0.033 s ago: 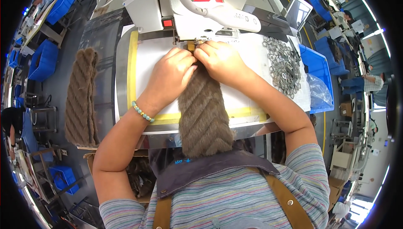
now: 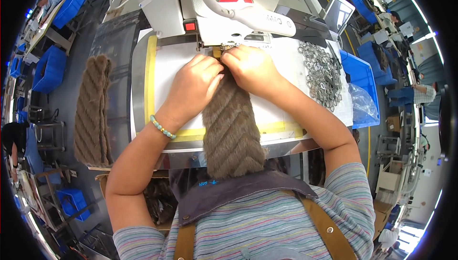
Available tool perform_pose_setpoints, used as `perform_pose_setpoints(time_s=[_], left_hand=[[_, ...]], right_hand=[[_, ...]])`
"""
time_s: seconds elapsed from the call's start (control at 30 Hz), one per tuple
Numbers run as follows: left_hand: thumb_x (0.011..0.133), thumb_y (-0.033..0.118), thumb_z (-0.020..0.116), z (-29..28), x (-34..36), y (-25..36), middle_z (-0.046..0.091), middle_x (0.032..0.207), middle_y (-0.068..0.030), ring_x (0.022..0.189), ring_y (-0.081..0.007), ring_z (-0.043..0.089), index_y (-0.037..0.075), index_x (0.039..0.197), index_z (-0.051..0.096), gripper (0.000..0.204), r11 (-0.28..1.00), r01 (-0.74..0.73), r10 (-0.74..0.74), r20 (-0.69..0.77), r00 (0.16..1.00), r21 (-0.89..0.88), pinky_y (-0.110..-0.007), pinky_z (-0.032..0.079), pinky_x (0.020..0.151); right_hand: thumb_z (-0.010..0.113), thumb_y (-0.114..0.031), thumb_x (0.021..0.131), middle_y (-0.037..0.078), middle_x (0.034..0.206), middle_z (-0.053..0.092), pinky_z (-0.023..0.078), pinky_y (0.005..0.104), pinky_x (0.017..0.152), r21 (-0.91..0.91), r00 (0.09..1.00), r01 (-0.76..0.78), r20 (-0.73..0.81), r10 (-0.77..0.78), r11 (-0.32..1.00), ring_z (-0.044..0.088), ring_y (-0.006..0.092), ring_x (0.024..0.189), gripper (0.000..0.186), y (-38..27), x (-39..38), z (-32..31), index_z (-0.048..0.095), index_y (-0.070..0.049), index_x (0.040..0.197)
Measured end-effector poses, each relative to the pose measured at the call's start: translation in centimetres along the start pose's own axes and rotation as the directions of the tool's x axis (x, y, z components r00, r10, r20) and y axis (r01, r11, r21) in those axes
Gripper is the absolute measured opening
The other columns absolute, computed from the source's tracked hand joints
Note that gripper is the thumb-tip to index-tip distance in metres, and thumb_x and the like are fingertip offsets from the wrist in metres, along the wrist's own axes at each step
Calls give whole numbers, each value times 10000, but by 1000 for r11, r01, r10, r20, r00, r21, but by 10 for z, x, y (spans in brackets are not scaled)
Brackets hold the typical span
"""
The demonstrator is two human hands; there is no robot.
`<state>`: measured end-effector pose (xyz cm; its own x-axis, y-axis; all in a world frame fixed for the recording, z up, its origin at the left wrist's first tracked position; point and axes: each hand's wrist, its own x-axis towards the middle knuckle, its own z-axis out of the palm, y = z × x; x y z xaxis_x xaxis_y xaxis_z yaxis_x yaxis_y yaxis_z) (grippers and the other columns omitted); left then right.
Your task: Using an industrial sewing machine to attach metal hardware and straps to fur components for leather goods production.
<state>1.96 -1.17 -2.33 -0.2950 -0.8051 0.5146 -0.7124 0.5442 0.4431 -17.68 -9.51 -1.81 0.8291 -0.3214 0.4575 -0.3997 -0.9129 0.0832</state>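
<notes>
Under the head of a white sewing machine (image 2: 162,2), both my hands grip the far end of a brown fur strip (image 2: 234,126) with a diagonal ribbed pattern. My left hand (image 2: 195,81) is closed on its left edge, thumb toward the fur. My right hand (image 2: 250,67) pinches the strip's far end from the right, close by the needle area. From there the strip runs back toward me, over the table edge to my dark apron. The very tip, between my fingers and the machine, is mostly hidden.
A folded stack of similar brown fur (image 2: 93,112) lies on the table's left. Many metal rings (image 2: 323,74) are spread on white cloth at right, beside a blue bin (image 2: 362,83) with clear plastic. Yellow tape (image 2: 150,83) borders the white work surface. A small screen (image 2: 339,13) stands far right.
My right hand's fingers shift slightly at the strip's far end. The left hand and the fur strip stay practically in place.
</notes>
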Motion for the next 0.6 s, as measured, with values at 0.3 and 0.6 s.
perform_pose_setpoints(time_s=[0.3,0.6], left_hand=[[906,49,748,5,-1,5,749,1173,-159,1095,-328,692,-43,1115,739,228,992,-92,91,18,996,86,-410,568,981],[903,71,756,4,-1,7,736,1223,-174,1135,-330,674,-60,1153,727,284,986,-92,82,78,994,141,-410,557,1008]], right_hand=[[828,-29,819,76,873,686,570,340,749,666,731,-564,127,671,488,711,166,855,85,15,6,16,788,-4,890],[767,-108,881,105,936,672,584,399,765,325,933,-245,-176,313,914,681,302,862,107,3,-6,17,785,-31,954]])
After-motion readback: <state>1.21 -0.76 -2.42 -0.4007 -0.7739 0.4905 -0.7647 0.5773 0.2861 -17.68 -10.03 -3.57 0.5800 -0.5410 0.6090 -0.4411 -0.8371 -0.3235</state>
